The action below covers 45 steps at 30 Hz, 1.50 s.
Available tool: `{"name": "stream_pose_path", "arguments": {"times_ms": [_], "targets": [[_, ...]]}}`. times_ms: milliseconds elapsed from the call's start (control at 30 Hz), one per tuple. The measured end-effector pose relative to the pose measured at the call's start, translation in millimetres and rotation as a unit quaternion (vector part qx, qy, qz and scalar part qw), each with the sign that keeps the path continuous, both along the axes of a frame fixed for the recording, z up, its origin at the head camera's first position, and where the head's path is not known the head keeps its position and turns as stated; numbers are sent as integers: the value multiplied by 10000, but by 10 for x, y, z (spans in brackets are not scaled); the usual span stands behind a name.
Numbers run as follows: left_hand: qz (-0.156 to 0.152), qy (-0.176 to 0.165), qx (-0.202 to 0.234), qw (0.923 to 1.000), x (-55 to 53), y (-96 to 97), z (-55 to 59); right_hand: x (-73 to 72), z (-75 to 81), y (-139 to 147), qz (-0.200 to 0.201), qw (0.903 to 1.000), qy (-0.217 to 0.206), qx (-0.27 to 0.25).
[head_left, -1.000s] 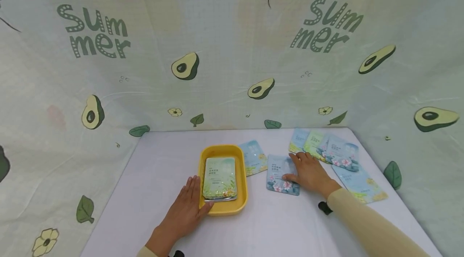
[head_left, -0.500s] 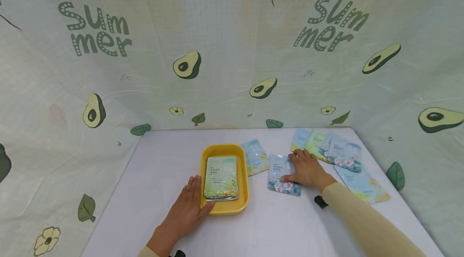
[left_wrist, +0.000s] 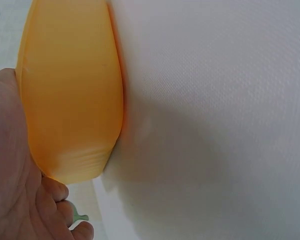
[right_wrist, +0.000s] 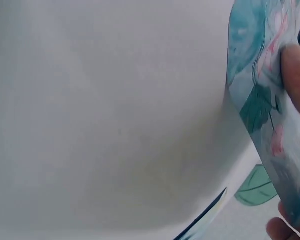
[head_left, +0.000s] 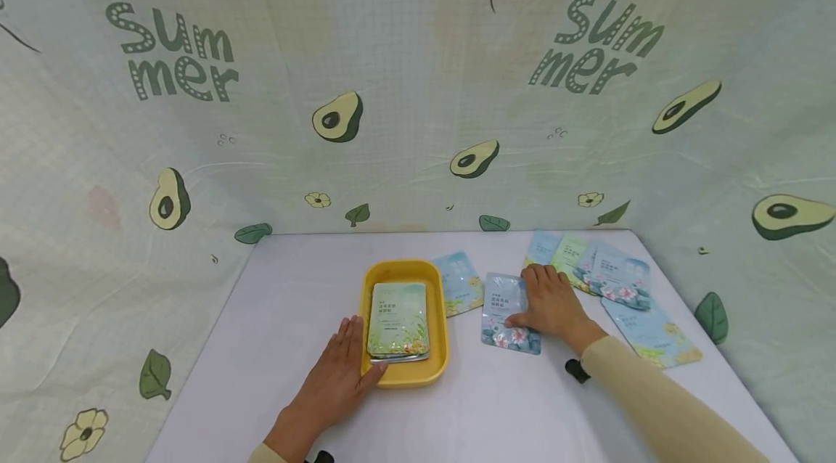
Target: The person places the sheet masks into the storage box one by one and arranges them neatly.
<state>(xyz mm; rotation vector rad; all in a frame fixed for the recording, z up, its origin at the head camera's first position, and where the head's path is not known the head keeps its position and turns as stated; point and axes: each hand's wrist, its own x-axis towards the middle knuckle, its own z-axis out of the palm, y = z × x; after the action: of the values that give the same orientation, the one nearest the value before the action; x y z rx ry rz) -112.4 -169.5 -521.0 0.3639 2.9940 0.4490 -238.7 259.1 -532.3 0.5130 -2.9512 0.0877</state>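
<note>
In the head view my left hand (head_left: 330, 377) lies along the left side of a yellow plastic tray (head_left: 409, 380), fingers straight, thumb at its near corner. The left wrist view shows the palm beside the tray's wall (left_wrist: 72, 95). A stack of flat packets, with a green one (head_left: 398, 318) on top, sits inside the tray. To the tray's right, my right hand (head_left: 554, 307) pinches a blue packet with pink flowers (head_left: 499, 296) by its right side. In the right wrist view the thumb lies on this packet's face (right_wrist: 260, 105), with fingertips showing past its far edge.
A light blue packet (head_left: 460, 281) lies just right of the tray. Beyond my right hand lie a green packet (head_left: 570, 251), overlapping flowered packets (head_left: 620, 278) and another light blue packet (head_left: 660, 336), near the white table's (head_left: 483, 412) right edge. A printed cloth hangs behind.
My right hand has shifted slightly away from me, and the far end of the flowered packet has risen a little with it. The left hand keeps its place on the tray.
</note>
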Motion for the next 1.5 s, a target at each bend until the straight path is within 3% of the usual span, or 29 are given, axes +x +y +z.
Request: {"name": "stream_pose_path", "arguments": {"times_ms": [233, 400, 633, 1067, 1300, 1500], "targets": [[24, -70, -9, 10000, 2, 1, 13, 140, 12, -42, 241, 9928, 1162, -164], [43, -114, 6, 9999, 5, -3, 17, 201, 38, -65, 308, 9861, 1502, -646], [53, -88, 19, 9999, 6, -14, -4, 288, 121, -123, 83, 9844, 1130, -1350], [101, -143, 98, 9998, 0, -22, -56, 335, 198, -116, -1, 9820, 713, -1750], [137, -185, 171, 9996, 4, -5, -38, 291, 162, -95, -295, 9686, 586, -2398], [126, -190, 154, 9996, 12, 5, -11, 237, 183, -75, -1066, 9474, -249, -3008]]}}
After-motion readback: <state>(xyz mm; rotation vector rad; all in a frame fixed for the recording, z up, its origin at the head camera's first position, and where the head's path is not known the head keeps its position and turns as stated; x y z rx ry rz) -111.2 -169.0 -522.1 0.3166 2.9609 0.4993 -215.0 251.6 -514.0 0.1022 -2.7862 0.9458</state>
